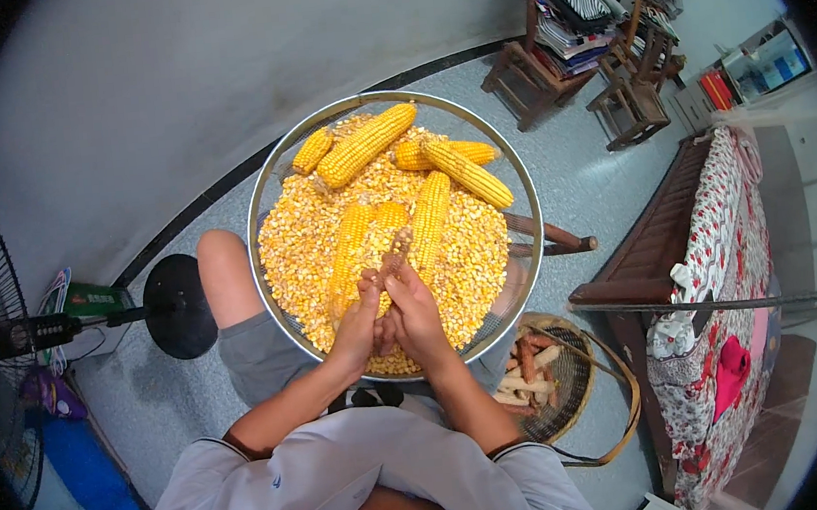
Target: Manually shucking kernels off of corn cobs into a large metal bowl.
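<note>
A partly shelled corn cob (398, 247) with a bare reddish-brown end points away from me, low over the round sieve (539, 236) on my lap. My left hand (358, 325) is closed around its left side, and my right hand (415, 311) grips it from the right with the thumb on top. Fingers hide the cob's near part. Beneath both hands spreads a thick layer of loose corn kernels (290, 236). Just beyond them lie whole ears, among them a long ear (431, 213). Farther back rest a thick ear (367, 145) and a slanting ear (471, 174).
A woven basket (573, 386) of bare cobs stands on the floor by my right leg. On the left are a standing fan (0, 334) and its round base (180, 306). Wooden chairs (538, 76) hold stacked cloth, and a bed (713, 243) stands at the right.
</note>
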Demonstrator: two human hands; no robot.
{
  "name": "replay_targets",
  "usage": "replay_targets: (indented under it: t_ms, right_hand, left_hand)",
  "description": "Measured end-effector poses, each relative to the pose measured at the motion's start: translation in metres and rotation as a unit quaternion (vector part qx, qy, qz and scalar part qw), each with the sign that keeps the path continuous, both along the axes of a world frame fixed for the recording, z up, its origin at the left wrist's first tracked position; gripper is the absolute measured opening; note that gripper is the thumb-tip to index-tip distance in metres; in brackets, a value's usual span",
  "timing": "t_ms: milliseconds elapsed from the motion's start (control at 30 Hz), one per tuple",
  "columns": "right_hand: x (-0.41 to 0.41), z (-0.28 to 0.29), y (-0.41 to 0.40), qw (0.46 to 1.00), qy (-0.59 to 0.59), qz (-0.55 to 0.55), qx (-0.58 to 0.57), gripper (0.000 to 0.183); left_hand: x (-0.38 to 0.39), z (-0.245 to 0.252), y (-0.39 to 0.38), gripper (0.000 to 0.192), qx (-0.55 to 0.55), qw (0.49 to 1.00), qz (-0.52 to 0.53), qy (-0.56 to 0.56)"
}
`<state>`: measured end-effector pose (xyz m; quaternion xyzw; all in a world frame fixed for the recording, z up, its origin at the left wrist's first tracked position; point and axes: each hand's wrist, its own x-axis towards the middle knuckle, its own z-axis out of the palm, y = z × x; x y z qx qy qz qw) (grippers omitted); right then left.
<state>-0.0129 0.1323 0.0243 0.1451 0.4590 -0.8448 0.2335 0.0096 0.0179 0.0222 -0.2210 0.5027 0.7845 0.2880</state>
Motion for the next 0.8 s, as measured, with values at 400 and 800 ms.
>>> replay_targets:
  t_ms: [400,800]
  right_hand:
    - [0.005,-0.018,-0.013,0.986,0.122,-0.052,0.104,0.028]
    - [0.006,-0.014,0.018,0.992,0.049,-0.007,-0.114,0.042]
  left_hand:
    - [0.004,-0.012,0.002,0.049,-0.120,0.981,-0.016,0.151]
    - [-0.006,0.011,-0.006,0.068,0.212,0.956,-0.055,-0.195]
